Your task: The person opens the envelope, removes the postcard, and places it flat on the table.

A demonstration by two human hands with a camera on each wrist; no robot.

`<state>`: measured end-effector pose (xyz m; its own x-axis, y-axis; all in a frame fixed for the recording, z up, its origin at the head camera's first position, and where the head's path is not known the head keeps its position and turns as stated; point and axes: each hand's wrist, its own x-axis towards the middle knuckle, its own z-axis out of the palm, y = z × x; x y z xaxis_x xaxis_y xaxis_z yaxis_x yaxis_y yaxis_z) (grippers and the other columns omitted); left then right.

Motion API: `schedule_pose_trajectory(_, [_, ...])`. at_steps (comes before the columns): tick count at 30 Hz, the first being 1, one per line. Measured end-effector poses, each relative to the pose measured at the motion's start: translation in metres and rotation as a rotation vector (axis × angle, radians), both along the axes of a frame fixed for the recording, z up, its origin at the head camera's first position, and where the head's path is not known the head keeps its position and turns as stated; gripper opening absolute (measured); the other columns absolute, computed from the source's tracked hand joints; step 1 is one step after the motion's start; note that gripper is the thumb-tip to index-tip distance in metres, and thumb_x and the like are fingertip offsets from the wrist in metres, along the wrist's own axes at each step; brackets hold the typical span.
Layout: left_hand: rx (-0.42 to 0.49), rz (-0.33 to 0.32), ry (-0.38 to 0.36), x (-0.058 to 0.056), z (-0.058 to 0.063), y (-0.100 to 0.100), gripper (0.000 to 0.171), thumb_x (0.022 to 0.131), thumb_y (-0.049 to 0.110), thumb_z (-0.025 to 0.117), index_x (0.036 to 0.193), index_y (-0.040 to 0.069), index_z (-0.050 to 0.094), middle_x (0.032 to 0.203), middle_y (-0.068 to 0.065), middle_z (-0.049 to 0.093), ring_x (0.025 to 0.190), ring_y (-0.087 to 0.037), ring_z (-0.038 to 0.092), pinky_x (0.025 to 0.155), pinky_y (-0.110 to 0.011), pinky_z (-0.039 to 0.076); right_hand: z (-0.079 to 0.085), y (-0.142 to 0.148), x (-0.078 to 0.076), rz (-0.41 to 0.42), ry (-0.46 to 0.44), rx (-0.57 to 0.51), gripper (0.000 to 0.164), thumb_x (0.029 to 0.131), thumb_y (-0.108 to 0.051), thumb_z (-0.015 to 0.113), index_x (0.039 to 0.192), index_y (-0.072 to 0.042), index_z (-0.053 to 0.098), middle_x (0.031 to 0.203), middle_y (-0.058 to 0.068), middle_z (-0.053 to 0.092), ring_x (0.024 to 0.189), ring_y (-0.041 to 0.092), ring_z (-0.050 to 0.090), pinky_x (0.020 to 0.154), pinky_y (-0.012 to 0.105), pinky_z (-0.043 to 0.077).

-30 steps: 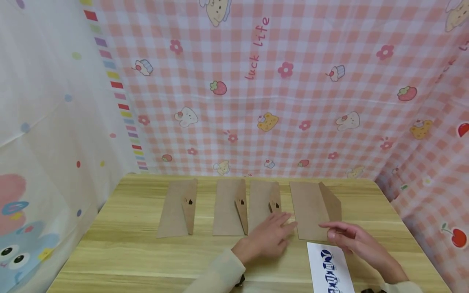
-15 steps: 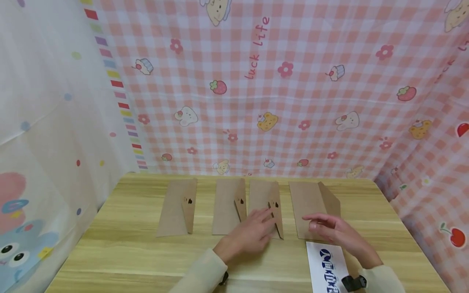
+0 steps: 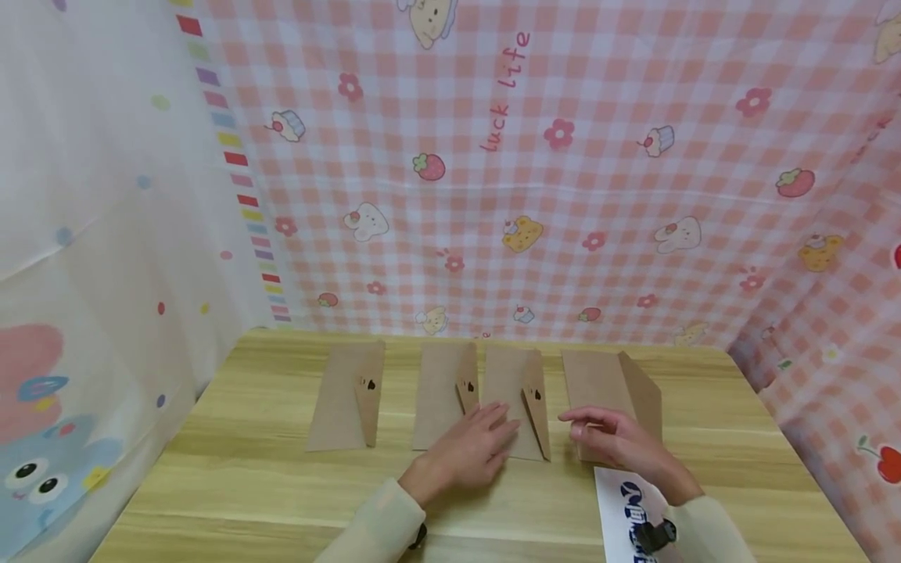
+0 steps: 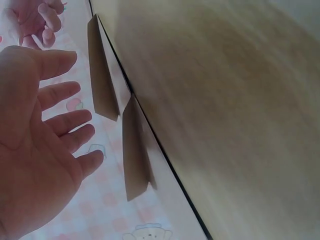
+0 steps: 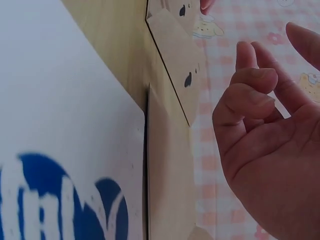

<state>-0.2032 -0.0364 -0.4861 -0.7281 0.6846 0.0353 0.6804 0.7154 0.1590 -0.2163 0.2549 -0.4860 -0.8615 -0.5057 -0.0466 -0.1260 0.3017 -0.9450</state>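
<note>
Brown paper envelopes stand in a row on the table in the head view. The leftmost envelope (image 3: 334,403), second envelope (image 3: 436,391) and third envelope (image 3: 503,375) have their flaps folded over, each with a small dark print. On the rightmost envelope (image 3: 594,379) the flap is spread out to the right. My left hand (image 3: 461,450) is above the second and third envelopes, fingers extended, holding nothing. Over the lower part of the rightmost envelope is my right hand (image 3: 629,447), its fingers loosely bent around nothing. A white card (image 3: 612,512) with blue print lies below it, partly hidden by my right wrist.
The wooden table (image 3: 239,485) meets a pink checked cloth (image 3: 394,258) behind and a similar cloth (image 3: 831,352) on the right. A white patterned cloth (image 3: 105,258) hangs at the left.
My left hand has moved left, from the third envelope's right side to between the second and third. My right hand has also shifted left. The envelopes and card keep their places.
</note>
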Motion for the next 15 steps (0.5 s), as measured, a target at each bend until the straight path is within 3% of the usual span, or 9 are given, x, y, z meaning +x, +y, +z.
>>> schedule_pose_trajectory(7, [-0.015, 0.028, -0.058, 0.0, -0.001, -0.001, 0.051, 0.103, 0.03, 0.049, 0.151, 0.014, 0.042, 0.159, -0.014, 0.032, 0.149, -0.029, 0.027, 0.121, -0.045, 0.019, -0.003, -0.007, -0.004, -0.033, -0.012, 0.001, 0.041, 0.101, -0.022, 0.058, 0.134, 0.002, 0.057, 0.135, 0.029, 0.054, 0.112, 0.016, 0.061, 0.088, 0.027, 0.053])
schedule_pose_trajectory(12, [-0.037, 0.042, -0.115, -0.004, -0.002, 0.001, 0.053, 0.104, 0.032, 0.047, 0.153, 0.014, 0.039, 0.161, -0.015, 0.028, 0.15, -0.029, 0.023, 0.122, -0.045, 0.017, -0.007, -0.017, -0.009, -0.052, 0.028, -0.017, 0.042, 0.1, -0.018, 0.059, 0.135, 0.005, 0.053, 0.123, 0.031, 0.054, 0.099, 0.021, 0.063, 0.068, 0.024, 0.051])
schedule_pose_trajectory(15, [-0.045, 0.047, -0.123, -0.008, -0.003, 0.003, 0.053, 0.104, 0.033, 0.046, 0.154, 0.015, 0.038, 0.161, -0.015, 0.027, 0.15, -0.029, 0.022, 0.122, -0.045, 0.017, -0.008, -0.024, -0.012, -0.104, 0.02, 0.012, 0.043, 0.099, -0.017, 0.061, 0.136, 0.003, 0.053, 0.122, 0.027, 0.054, 0.091, 0.02, 0.061, 0.062, 0.023, 0.047])
